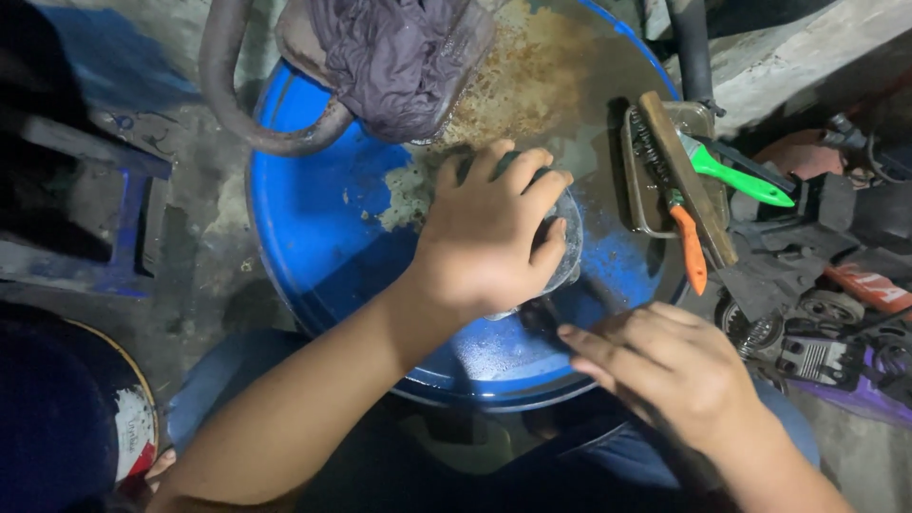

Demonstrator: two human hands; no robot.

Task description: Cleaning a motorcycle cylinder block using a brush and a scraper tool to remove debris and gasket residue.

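Note:
My left hand [489, 233] is clamped over a roundish metal part [570, 249] with a dark piece under the fingers, pressing it down on the top of a blue drum [313, 218]. My right hand [665, 366] rests at the drum's near right rim, fingers curled around something thin and dark that reaches toward the metal part; what it is stays hidden. The part is mostly covered by my left hand.
A small metal tray [646, 204] on the drum's right holds a wooden-backed wire brush [689, 180], an orange-handled tool [691, 249] and a green-handled tool [746, 180]. A dark rag [394, 57] and a curved pipe [237, 114] lie at the back. Machine parts [817, 323] crowd the right floor.

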